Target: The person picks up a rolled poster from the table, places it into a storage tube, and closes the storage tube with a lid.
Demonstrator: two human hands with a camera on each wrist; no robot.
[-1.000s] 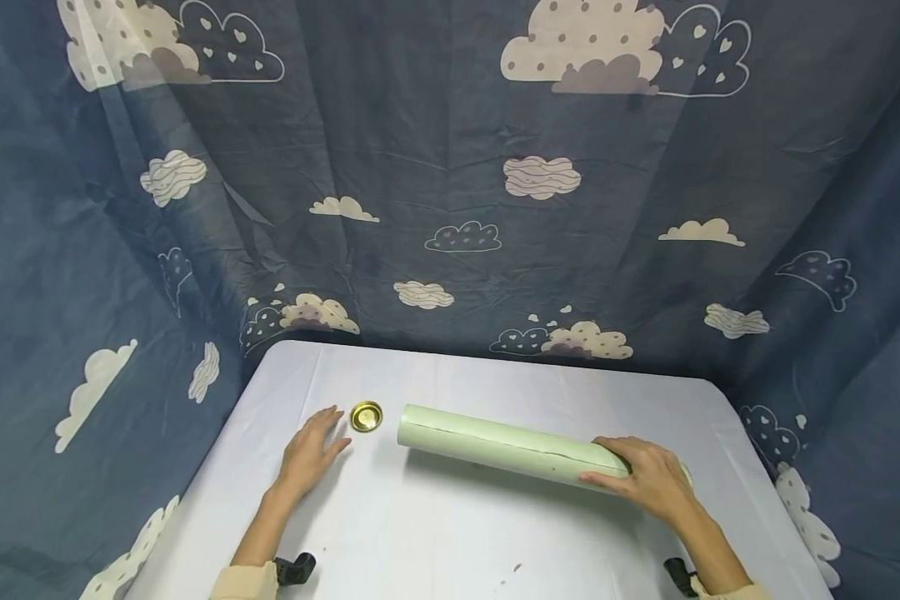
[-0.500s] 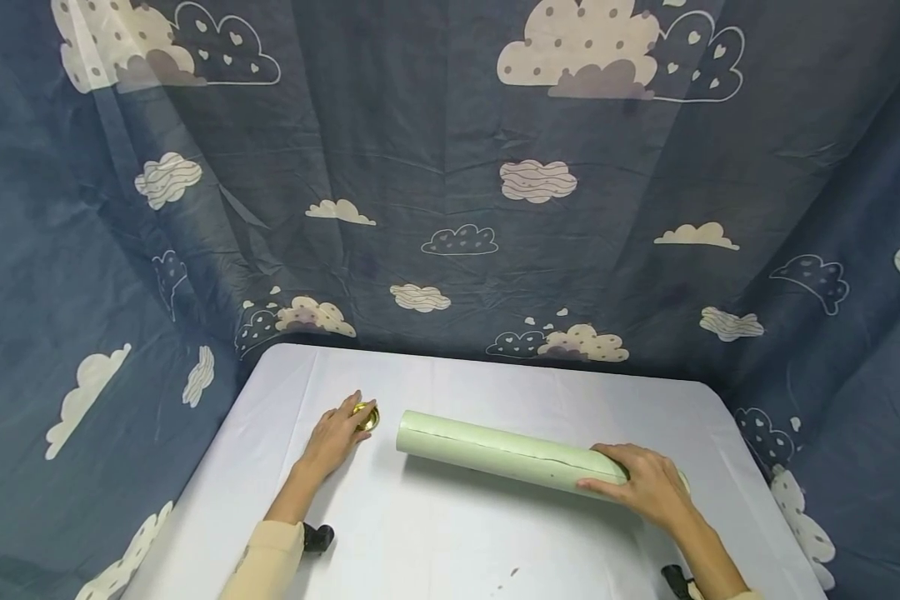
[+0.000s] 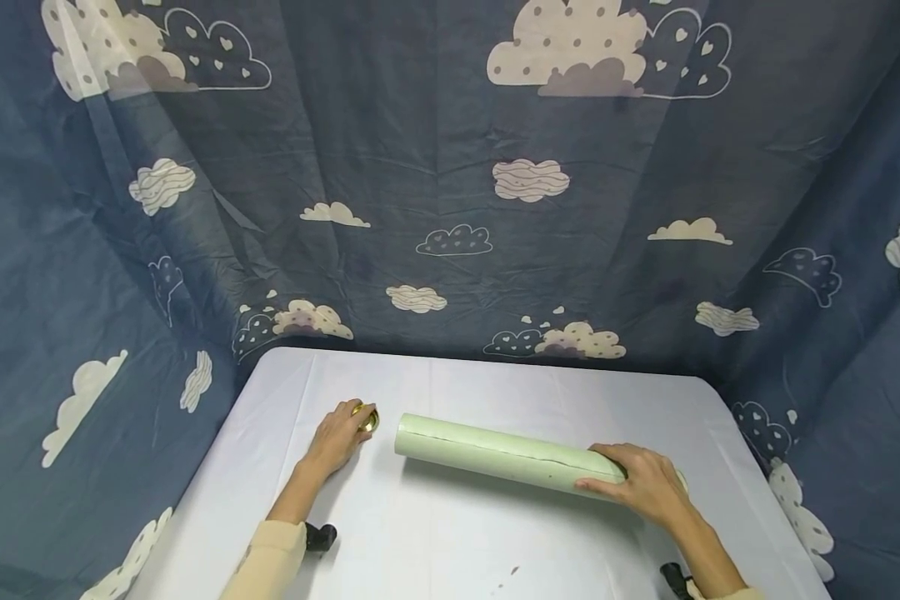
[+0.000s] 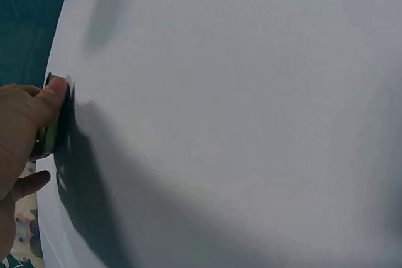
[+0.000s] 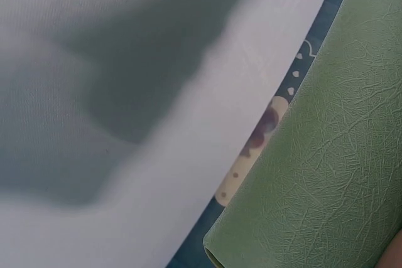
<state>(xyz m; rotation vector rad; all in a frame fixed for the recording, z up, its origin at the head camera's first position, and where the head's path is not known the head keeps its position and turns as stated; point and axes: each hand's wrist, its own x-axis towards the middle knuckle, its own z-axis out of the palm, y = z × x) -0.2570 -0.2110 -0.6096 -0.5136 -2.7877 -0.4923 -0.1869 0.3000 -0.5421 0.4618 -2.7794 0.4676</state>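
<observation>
In the head view, my left hand (image 3: pixel 335 436) grips a small round gold lid-like piece (image 3: pixel 372 420) at the left of the table, its fingers covering part of it. The left wrist view shows that hand (image 4: pixel 22 127) from the side, with a fingertip over the rim of the piece (image 4: pixel 49 131). A long pale green tube (image 3: pixel 487 451) slants across the middle. Around its right end, my right hand (image 3: pixel 641 482) holds it, the thumb on the near side. The tube's textured surface (image 5: pixel 326 155) fills the right side of the right wrist view.
A white cloth covers the table (image 3: pixel 420 533). Dark blue curtains (image 3: pixel 390 150) printed with clouds hang behind and at both sides. Small dark specks (image 3: pixel 514 571) lie near the front. Black wrist cameras (image 3: pixel 320 537) jut from the cuffs.
My left hand has reached right and forward and taken hold of the gold piece, which shifted very little. The right hand stays on the green tube, almost unmoved.
</observation>
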